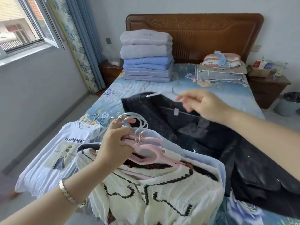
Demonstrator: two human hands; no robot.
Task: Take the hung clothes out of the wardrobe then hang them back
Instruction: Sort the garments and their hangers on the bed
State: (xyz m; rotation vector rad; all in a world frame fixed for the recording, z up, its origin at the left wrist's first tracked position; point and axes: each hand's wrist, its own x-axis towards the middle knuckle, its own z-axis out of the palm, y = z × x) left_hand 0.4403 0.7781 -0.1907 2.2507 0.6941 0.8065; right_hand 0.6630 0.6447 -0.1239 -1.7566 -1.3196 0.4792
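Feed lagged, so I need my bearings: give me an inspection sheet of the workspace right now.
Surface: bed, blue floral sheet.
Job's things: dark garment spread on bed; white T-shirt lying at near-left edge; cream sweater hanging from pink hangers.
Clutter: folded quilts and pillows by headboard.
Grips: left grip holds the hangers' metal hooks; right grip pinches a thin pale hook, blurred.
Cables: nothing seen.
Surroundings: window, curtain left; nightstand, bin right; wardrobe not in view.

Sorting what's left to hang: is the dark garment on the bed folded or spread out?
Spread out. The dark garment lies flat across the bed, its collar label showing.
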